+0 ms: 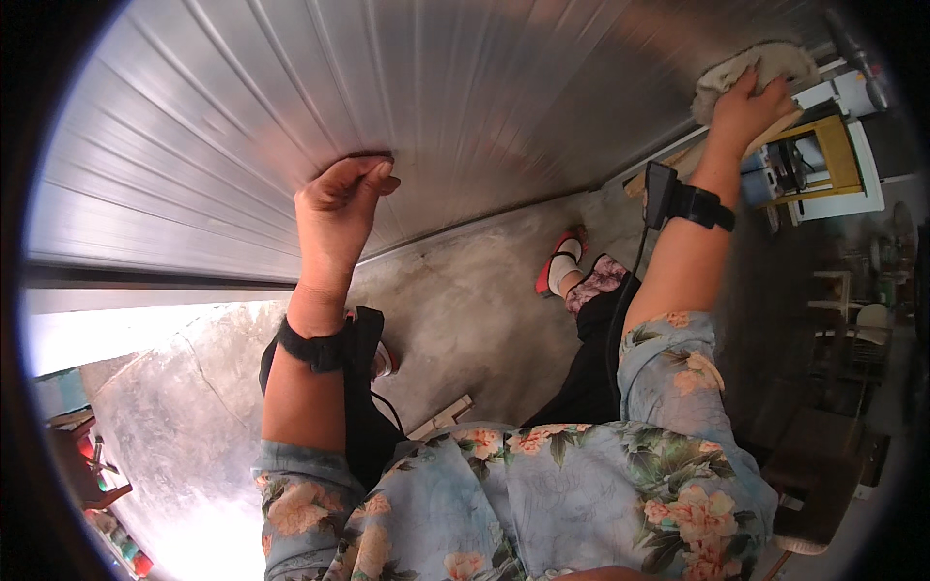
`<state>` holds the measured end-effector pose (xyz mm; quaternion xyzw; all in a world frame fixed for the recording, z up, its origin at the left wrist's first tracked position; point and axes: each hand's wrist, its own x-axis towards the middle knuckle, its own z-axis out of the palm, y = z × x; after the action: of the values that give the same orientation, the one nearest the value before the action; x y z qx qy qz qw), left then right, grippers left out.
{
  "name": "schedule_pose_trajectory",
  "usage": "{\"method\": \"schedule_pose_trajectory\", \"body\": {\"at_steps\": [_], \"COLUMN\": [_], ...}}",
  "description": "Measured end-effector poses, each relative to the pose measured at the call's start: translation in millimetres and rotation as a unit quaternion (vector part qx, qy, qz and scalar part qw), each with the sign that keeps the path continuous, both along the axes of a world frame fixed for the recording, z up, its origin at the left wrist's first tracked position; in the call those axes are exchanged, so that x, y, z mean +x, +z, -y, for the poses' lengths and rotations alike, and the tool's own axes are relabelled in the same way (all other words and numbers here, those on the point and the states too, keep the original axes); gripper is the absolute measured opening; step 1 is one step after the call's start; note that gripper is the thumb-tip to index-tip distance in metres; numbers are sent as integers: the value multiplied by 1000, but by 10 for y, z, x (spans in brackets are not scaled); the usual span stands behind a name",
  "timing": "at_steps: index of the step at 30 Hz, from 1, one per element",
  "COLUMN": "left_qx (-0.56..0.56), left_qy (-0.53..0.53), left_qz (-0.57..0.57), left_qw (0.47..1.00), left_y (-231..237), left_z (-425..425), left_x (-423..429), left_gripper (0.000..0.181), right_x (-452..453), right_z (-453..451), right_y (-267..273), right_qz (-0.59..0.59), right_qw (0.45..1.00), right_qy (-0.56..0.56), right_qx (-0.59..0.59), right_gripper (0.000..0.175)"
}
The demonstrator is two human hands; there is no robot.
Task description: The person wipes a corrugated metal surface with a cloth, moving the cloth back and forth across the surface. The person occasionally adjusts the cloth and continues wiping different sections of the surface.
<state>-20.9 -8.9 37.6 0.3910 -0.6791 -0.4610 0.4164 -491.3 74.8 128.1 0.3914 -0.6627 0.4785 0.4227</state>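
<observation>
A ribbed metal panel (450,94), shiny and silvery, fills the upper part of the view. My right hand (752,109) presses a beige cloth (726,76) to the panel near its far right side. My left hand (345,185) is at the panel's middle, fingers curled in and thumb against them. Its knuckles appear to touch the metal, and I see nothing held in it. Black straps with small devices (660,194) are worn on both forearms, with cables running down from them.
A concrete floor (465,290) lies below the panel, with my feet on it. To the right are a yellow-framed item (835,156) and dim furniture, including a brown seat (814,472). Bright light enters at left, near a reddish-brown wooden object (80,465).
</observation>
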Motion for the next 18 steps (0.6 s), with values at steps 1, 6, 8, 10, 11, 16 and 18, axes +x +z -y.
{"method": "schedule_pose_trajectory", "body": {"at_steps": [1,6,8,10,11,16,18], "left_qx": [-3,4,9,6,5,-9,-16], "left_qy": [-2,1,9,7,6,10,9], "left_qz": [-1,-7,7,4,2,16,8], "left_qw": [1000,1000,1000,1000,1000,1000,1000], "left_y": [4,35,53,68,74,95,89], "left_z": [-2,-28,-42,-51,-53,-71,-66], "left_x": [0,-1,3,3,2,1,3], "left_gripper": [14,13,12,12,12,9,8], "right_x": [-38,-63,-65,-67,-68,-216,-240], "right_z": [-11,-134,-113,-154,-183,-401,-472], "right_y": [-182,-1236,-1673,-2127,-2364,-3535,-3926], "right_qz": [64,226,323,437,496,351,296], "right_qw": [997,973,946,898,864,794,739], "right_qy": [33,-40,-24,44,81,-35,-36], "right_qx": [-14,33,-2,-7,-14,495,604], "right_gripper": [54,50,53,47,45,54,65]}}
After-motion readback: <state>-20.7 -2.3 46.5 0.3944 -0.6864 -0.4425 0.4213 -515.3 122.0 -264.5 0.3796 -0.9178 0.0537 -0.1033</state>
